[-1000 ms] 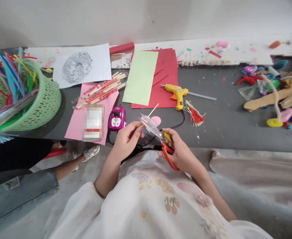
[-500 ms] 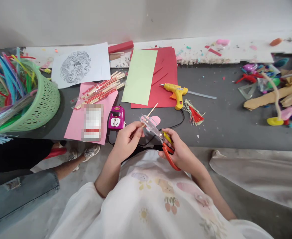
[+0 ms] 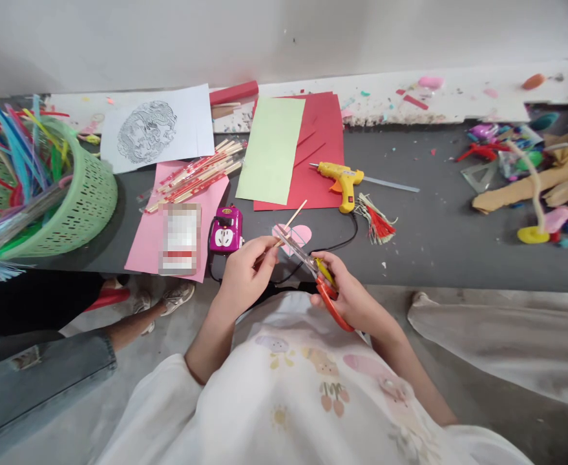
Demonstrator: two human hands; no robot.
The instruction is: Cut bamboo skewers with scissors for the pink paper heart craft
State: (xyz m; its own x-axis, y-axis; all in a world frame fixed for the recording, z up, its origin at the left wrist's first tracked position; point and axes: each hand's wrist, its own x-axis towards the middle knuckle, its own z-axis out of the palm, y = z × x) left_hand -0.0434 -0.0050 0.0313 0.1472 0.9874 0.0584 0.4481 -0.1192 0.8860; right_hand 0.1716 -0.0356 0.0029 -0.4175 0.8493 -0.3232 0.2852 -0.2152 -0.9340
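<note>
Wooden stick, lower end hidden, pinched in left hand; right hand grips scissors, grey tabletop beyond.

no readable text, numbers or brands

The left hand pinches 1 thin wooden stick; the right hand grips scissors, whose blades overlap it. From the blade tips, a purple socket block sits at 9 o'clock, packed sticks at 10, a pale green sheet at 12, a yellow glue gun at 2, and a tassel at 3.
</note>
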